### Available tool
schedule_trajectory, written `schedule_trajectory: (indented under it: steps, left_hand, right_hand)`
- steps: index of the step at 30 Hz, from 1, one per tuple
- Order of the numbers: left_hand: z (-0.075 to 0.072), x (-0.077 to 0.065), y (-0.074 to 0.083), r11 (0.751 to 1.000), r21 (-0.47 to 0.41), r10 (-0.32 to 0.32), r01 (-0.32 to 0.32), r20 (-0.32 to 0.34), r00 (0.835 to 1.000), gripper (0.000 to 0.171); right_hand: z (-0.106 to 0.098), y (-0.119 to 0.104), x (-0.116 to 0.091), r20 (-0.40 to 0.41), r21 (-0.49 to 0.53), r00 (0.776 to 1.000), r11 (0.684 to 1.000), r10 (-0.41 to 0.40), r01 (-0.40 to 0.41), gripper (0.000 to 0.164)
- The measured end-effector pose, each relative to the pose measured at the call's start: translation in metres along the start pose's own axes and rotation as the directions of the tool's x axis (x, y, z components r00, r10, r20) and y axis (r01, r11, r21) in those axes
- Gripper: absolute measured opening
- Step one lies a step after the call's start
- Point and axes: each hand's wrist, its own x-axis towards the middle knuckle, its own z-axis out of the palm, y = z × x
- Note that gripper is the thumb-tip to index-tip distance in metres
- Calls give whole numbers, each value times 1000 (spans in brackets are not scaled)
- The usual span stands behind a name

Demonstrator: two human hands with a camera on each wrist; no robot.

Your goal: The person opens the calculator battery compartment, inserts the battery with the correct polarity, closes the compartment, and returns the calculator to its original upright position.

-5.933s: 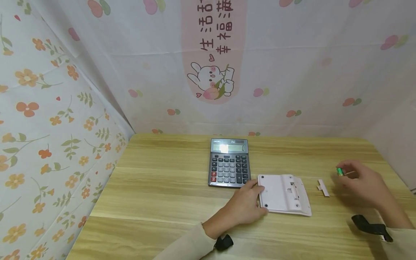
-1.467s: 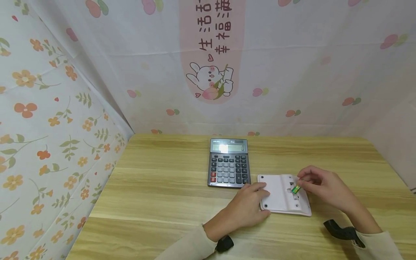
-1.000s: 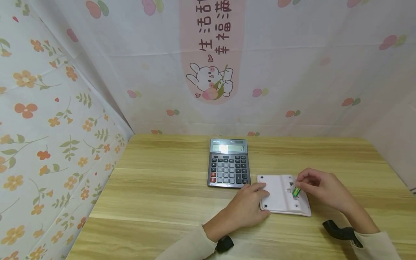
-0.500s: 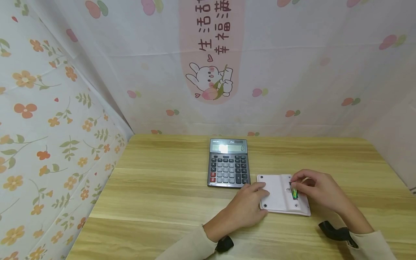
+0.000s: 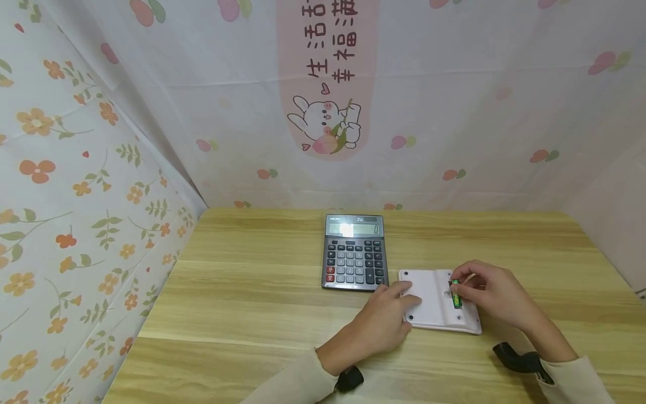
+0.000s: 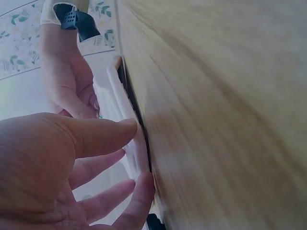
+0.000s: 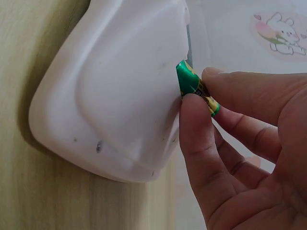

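Observation:
A pale pink calculator (image 5: 426,303) lies face down, its battery slot toward the right end. My left hand (image 5: 378,322) holds its left end, fingers on the back and thumb at the near edge; the left wrist view shows the thumb (image 6: 108,136) against that edge. With thumb and fingertips, my right hand (image 5: 497,292) pinches a small green and yellow battery (image 5: 457,302), which lies tilted at the slot. Close up in the right wrist view, the battery (image 7: 192,81) shows one end above the pink casing; its other end is partly behind the fingers.
A grey desk calculator (image 5: 353,252) lies face up at the left of the pink one, its display lit. The wooden table (image 5: 242,303) meets a patterned cloth (image 5: 429,112) at the back. The small pale cover seen earlier is out of sight.
My right hand has brought the battery from the table's right side to the slot. Over the last second the battery has swung nearer to the slot's line. My left hand stays put.

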Motion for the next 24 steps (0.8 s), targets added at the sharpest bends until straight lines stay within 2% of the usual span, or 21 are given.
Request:
schedule_trajectory:
  steps: [15, 20, 24]
  left_hand:
    - [-2, 0, -1, 1000, -15, 7, -7, 8, 1000, 46]
    - [-5, 0, -1, 999, -40, -7, 9, 31, 999, 48]
    - [-6, 1, -1, 998, -62, -23, 26, 48, 999, 49]
  right_hand:
    - [-7, 3, -2, 71, 14, 996, 998, 52, -53, 21]
    - [-11, 5, -3, 98, 0, 995, 999, -34, 34, 24]
    - [-16, 6, -5, 146, 28, 982, 993, -121, 118, 36]
